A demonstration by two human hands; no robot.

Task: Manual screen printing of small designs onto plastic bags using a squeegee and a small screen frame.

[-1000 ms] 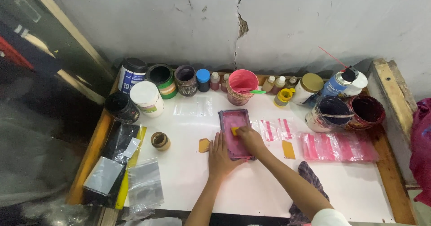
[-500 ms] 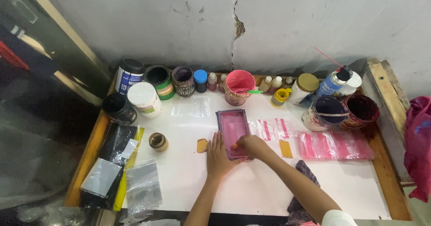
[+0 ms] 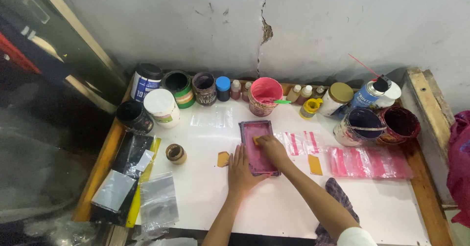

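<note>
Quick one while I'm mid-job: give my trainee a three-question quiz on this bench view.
1. True or false: the right hand rests on the pink frame.
2. Which lies just left of the left hand? A) yellow card B) spray can C) pink-striped bags
3. Fill in: the green stick sits in the ____ tub.

Key: 1 true; 2 A; 3 pink.
</note>
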